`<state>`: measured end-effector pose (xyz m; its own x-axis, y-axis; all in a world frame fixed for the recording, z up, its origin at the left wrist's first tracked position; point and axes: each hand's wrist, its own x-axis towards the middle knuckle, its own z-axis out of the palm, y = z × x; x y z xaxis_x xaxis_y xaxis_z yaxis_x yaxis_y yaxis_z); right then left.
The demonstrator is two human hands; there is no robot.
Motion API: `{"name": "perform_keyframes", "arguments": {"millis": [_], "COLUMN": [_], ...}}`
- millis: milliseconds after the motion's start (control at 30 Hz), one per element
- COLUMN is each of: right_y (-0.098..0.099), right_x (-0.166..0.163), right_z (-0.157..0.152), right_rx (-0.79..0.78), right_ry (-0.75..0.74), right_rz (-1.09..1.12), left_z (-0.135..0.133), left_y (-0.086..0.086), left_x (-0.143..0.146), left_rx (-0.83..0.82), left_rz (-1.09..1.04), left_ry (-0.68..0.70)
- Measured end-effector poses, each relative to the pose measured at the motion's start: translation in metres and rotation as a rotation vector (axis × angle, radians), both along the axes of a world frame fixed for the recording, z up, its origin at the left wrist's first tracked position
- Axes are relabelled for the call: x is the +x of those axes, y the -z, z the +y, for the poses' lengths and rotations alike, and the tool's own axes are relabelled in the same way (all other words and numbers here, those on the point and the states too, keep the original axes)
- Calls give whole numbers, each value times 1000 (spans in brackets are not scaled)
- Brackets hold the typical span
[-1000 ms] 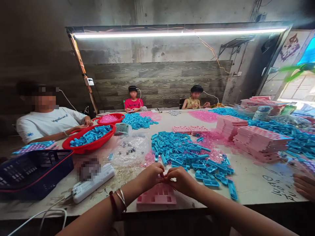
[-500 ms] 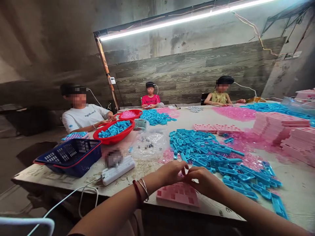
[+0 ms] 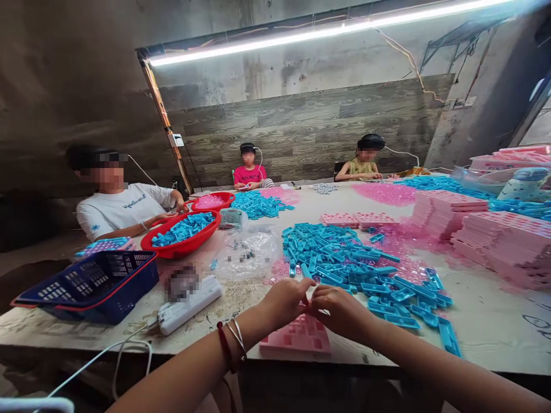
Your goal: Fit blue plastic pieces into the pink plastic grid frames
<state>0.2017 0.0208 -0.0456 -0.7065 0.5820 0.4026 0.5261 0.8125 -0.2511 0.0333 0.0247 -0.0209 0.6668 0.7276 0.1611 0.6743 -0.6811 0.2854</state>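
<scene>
My left hand (image 3: 286,299) and my right hand (image 3: 338,308) meet fingertip to fingertip near the table's front edge. Both have their fingers pinched together, and whatever is between them is hidden or too small to make out. Just below them lies a pink tray (image 3: 296,343) with rows of square recesses, its far side covered by the hands. Beyond the fingers spreads a heap of blue plastic oblong pieces (image 3: 340,258), some of them like shallow troughs. Small clear pink pieces (image 3: 278,271) are scattered beside and under that heap.
At left stand a dark blue basket (image 3: 90,287), a white power strip (image 3: 189,304) and a red bowl (image 3: 185,246) of blue pieces. A clear plastic bag (image 3: 247,252) holds small bits. Stacked pink trays (image 3: 503,241) rise at right. Three people sit around the table.
The camera view has turned rightward, so the scene sits further left. My hands stay pinched together above the pink tray, with fingers slightly shifted.
</scene>
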Motion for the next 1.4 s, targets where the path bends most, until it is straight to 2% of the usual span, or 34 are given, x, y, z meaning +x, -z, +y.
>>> {"name": "perform_keyframes", "arguments": {"millis": [133,367,533,633,733,833,1000,1067,1167,1233,1333,1400], "right_y": [-2,-4,-4,-1,0,-5,-17,-17,-15,-14,-12,-11], "right_x": [1,1,0,1,6,12,20,20,17,15,12,11], "right_z": [0,0,-1,1,3,5,9,10,8,6,0,-3], "right_rx": [-3,-35,-15,-6,-52,-159,-339,-388,-496,-707,-1107,-1233], "right_ry": [-7,-2,-56,-34,-9,2,281,331,366,332,154,86], "right_rz": [-44,-58,-93,-64,11,96,223,193,182,257,376,410], "left_z": [3,9,4,7,13,20,27,25,18,12,4,2], "left_y": [-1,4,3,1,3,12,26,24,15,7,1,1], "left_x": [1,0,3,0,-9,-20,-32,-31,-27,-24,-20,-19], "left_rx": [3,32,33,-35,-110,-99,-147,-118,16,135,273,295], "left_rz": [87,99,161,88,-57,-145,-120,-133,-157,-144,-96,-54], "left_ry": [14,120,99,105,183,215,121,118,150,187,255,301]}}
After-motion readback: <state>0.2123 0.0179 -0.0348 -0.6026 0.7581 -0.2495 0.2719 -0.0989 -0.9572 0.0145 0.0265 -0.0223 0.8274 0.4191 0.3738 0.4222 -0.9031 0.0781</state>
